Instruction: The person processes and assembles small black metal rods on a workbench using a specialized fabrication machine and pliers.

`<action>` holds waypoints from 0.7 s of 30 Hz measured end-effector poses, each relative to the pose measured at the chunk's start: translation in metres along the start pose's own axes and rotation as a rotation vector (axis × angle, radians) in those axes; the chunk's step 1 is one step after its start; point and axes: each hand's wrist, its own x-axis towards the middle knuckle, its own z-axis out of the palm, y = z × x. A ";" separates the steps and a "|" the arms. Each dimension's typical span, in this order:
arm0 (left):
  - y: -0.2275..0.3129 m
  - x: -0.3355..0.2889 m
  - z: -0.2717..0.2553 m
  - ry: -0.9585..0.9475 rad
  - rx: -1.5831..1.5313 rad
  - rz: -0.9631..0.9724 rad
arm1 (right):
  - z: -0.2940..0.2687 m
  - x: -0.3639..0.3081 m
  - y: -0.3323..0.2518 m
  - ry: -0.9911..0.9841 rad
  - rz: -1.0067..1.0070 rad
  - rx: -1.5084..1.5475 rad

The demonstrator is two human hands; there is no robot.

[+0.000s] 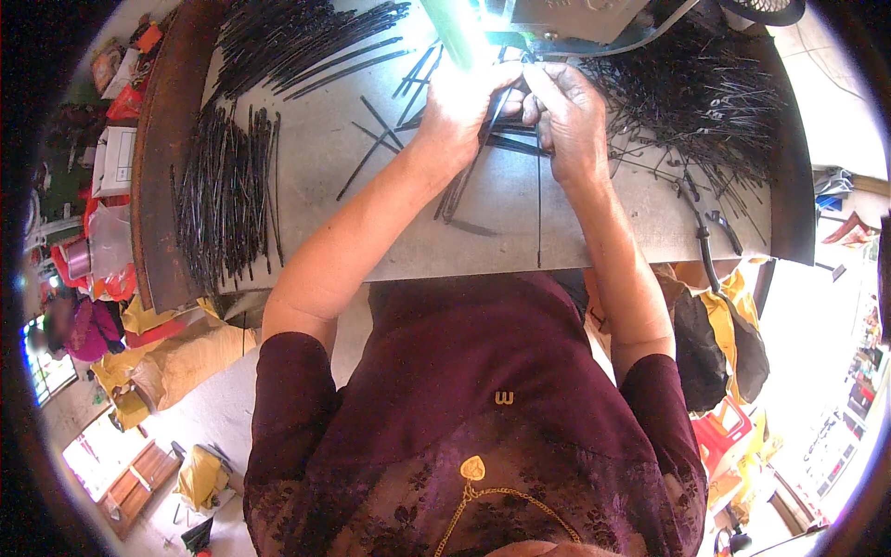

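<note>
- My left hand is closed around a few dark rods, which slant down out of its grip above the bench.
- My right hand has its fingers bent in a pinch on a thin rod, which hangs below them toward the bench's near edge.
- Both hands meet at the fingertips, just below the machine; glare washes that spot out, so I can't tell exactly what the tips touch.
- A bright tube reaches down just beside my left hand.
- Loose rods lie crossed, left of the hands.
- At the bench's left I have two stacks, an upper one and a lower one.
- A tangled heap covers the bench's far right, with a black cable near it.
</note>
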 end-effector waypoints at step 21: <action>-0.005 0.005 -0.002 -0.023 -0.185 0.000 | -0.001 0.000 0.005 -0.033 -0.011 0.101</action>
